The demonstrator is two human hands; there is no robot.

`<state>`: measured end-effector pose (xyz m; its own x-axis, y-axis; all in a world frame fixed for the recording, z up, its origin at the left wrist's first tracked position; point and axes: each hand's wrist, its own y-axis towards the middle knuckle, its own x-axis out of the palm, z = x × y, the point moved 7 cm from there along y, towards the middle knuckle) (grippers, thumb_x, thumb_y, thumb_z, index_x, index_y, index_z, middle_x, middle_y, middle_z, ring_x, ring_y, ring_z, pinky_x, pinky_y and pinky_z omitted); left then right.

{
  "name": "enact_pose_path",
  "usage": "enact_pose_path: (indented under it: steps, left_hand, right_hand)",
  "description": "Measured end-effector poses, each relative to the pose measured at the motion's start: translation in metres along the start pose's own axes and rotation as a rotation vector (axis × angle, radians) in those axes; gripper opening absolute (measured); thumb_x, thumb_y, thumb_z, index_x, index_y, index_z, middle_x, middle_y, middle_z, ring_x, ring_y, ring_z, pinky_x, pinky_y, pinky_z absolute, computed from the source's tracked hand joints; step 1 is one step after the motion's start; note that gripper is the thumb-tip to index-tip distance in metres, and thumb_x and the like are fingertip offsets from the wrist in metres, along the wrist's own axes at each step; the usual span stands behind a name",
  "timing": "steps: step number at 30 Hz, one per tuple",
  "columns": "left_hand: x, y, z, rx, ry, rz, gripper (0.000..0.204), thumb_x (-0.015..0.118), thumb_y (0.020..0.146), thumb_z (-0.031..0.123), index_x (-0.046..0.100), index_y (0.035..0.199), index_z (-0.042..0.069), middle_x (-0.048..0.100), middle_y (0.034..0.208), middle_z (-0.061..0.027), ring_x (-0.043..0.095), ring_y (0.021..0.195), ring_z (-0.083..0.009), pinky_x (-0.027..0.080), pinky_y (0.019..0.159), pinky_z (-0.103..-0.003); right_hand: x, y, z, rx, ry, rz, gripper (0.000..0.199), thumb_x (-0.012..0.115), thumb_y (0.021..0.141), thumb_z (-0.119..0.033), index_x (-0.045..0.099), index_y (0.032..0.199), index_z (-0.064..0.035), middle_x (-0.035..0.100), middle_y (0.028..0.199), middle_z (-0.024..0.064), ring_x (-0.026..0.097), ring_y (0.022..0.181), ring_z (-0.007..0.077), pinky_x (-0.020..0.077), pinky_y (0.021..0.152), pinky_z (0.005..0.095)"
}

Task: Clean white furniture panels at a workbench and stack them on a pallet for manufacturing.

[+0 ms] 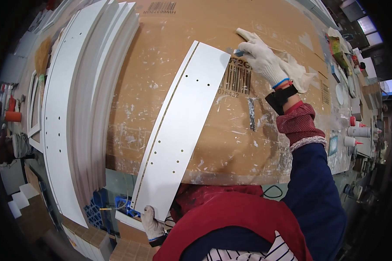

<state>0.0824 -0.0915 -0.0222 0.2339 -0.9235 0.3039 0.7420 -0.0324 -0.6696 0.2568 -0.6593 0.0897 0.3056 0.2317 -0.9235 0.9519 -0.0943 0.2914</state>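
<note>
White panel (pixel 178 126) overhangs cardboard (pixel 231 143) where the left hand (pixel 151 222) pinches it; cardboard spreads bodyward from the right hand (pixel 261 58), fingers pinching a bluish piece (pixel 238 52).

Right arm (pixel 315 200) is stretched forward and out to the right, bent slightly at the elbow, covered by a navy sleeve and a checked red cuff (pixel 298 122). Right wrist (pixel 287 93) is strapped with a black band. Right hand (pixel 259 60) is gloved in white, back turned up, fingers bent, tips pinched toward the left. Left hand (pixel 150 222), also white-gloved, is held low beside the body, thumb uppermost, other fingers mostly hidden; left forearm is concealed.
</note>
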Motion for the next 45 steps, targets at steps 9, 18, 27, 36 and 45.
enact_pose_path:
  steps: [9,18,27,36,45]
  left_hand:
    - [-0.014,0.005,-0.009,-0.042,0.022,0.101,0.056,0.068,0.083,0.023,0.041,0.124,-0.005,0.060,0.101,-0.0167,0.067,0.076,-0.0265,0.060,0.055,-0.038]
    - [-0.013,0.002,-0.007,-0.026,-0.006,0.133,0.049,0.069,0.084,0.022,0.045,0.118,-0.003,0.060,0.101,-0.0148,0.066,0.082,-0.0244,0.059,0.064,-0.036]
    - [-0.009,0.002,-0.007,-0.039,0.009,0.150,0.045,0.066,0.086,0.020,0.044,0.118,-0.003,0.059,0.100,-0.0148,0.065,0.077,-0.0227,0.059,0.061,-0.032]
    - [-0.004,0.000,-0.002,-0.045,0.034,0.130,0.055,0.069,0.083,0.021,0.042,0.124,-0.002,0.059,0.105,-0.0138,0.064,0.088,-0.0243,0.059,0.071,-0.037]
    - [-0.006,0.002,-0.005,-0.048,-0.001,0.122,0.050,0.070,0.083,0.021,0.046,0.120,-0.002,0.059,0.102,-0.0137,0.064,0.086,-0.0235,0.058,0.069,-0.035]
  right_hand:
    - [0.016,0.008,0.021,-0.178,0.144,-0.079,0.020,0.055,0.084,-0.011,0.065,0.101,-0.0110,0.061,0.095,0.0114,0.058,0.094,0.0287,0.0455,0.086,0.0365]
    - [0.022,0.008,-0.005,0.206,-0.149,-0.283,0.013,0.059,0.081,-0.005,0.064,0.093,-0.0080,0.061,0.099,0.0113,0.054,0.106,0.0286,0.0453,0.087,0.0369]
    - [0.013,0.011,0.003,0.010,-0.215,-0.047,0.015,0.057,0.081,-0.004,0.064,0.094,-0.0089,0.061,0.102,0.0085,0.057,0.100,0.0266,0.0471,0.085,0.0346]
    - [0.018,0.007,-0.008,0.173,-0.040,-0.196,0.021,0.052,0.085,-0.008,0.068,0.099,-0.0114,0.063,0.099,0.0127,0.059,0.096,0.0268,0.0487,0.081,0.0370]
    - [0.016,0.010,-0.007,0.159,-0.097,-0.166,0.018,0.057,0.082,-0.008,0.065,0.098,-0.0086,0.061,0.103,0.0107,0.061,0.092,0.0286,0.0483,0.082,0.0372]
